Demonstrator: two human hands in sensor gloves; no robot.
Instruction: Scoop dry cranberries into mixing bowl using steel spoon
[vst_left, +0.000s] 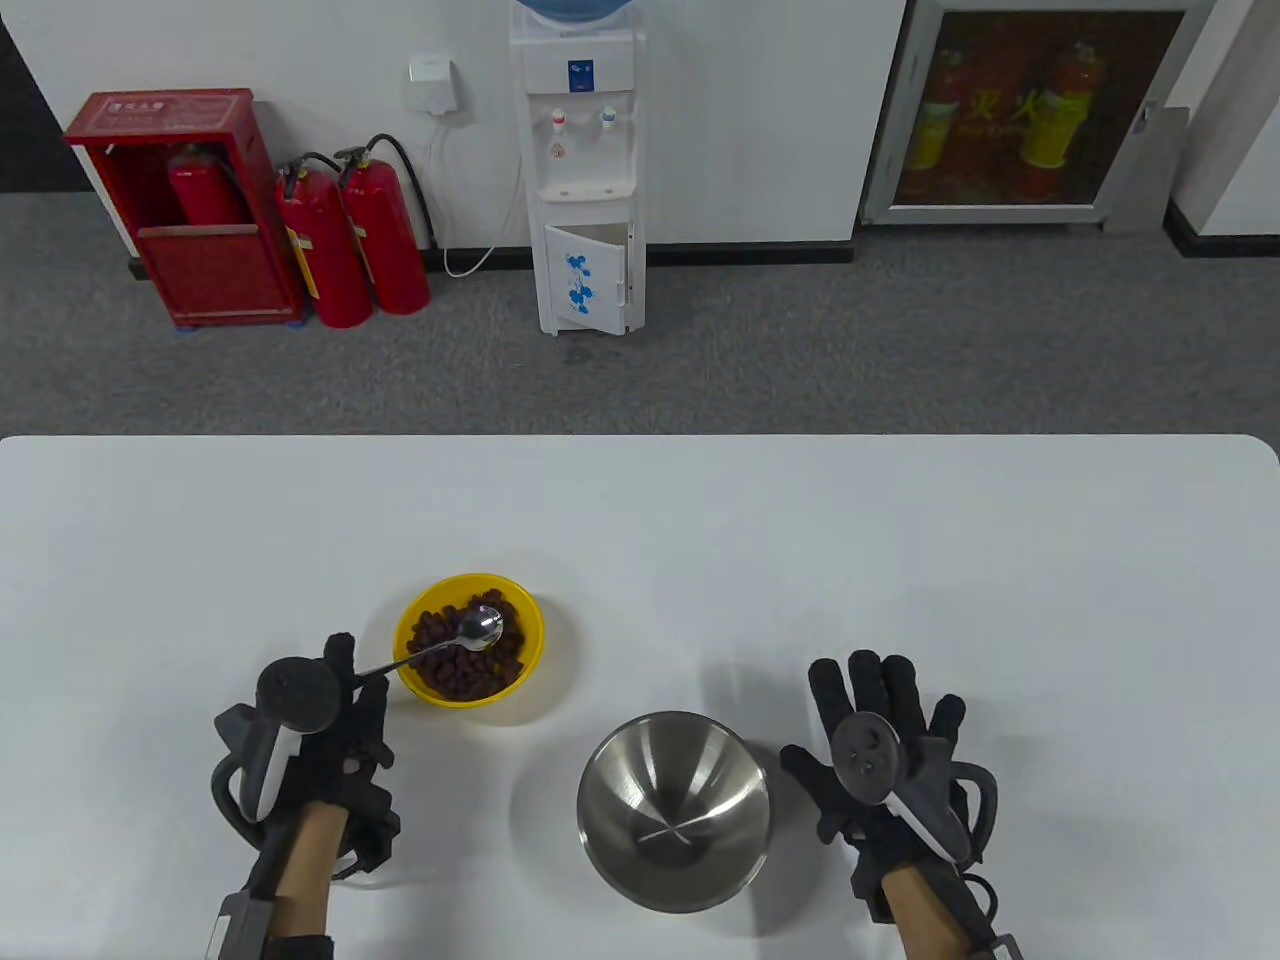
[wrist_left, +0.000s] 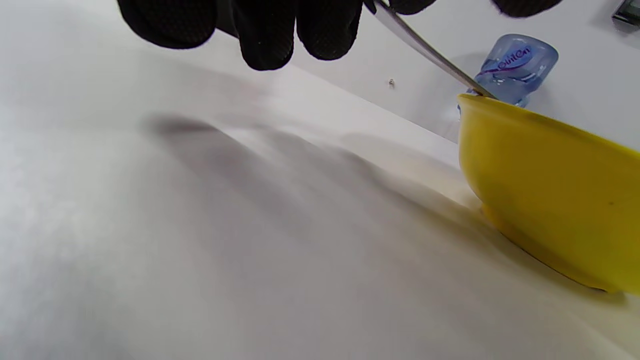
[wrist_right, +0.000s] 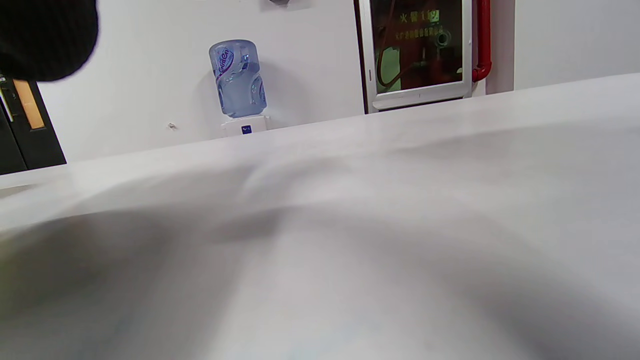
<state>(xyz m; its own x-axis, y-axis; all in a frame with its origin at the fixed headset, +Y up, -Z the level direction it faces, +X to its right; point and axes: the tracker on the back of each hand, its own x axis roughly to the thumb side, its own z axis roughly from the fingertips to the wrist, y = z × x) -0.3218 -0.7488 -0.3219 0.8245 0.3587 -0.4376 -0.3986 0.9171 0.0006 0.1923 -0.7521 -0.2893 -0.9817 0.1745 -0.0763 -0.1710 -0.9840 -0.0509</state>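
Observation:
A yellow bowl (vst_left: 530, 640) holds dried cranberries (vst_left: 470, 670) on the white table. My left hand (vst_left: 345, 700) grips the handle of a steel spoon (vst_left: 478, 628) whose empty bowl sits above the cranberries. In the left wrist view the spoon handle (wrist_left: 425, 50) runs from my fingertips (wrist_left: 265, 35) over the yellow bowl's (wrist_left: 545, 190) rim. The empty steel mixing bowl (vst_left: 673, 810) stands to the right, nearer me. My right hand (vst_left: 885, 720) rests flat on the table with fingers spread, just right of the mixing bowl, holding nothing.
The white table (vst_left: 900, 560) extends far back and to both sides. Beyond it stand a water dispenser (vst_left: 580, 170), red fire extinguishers (vst_left: 350, 240) and a red cabinet (vst_left: 185, 210) on the floor.

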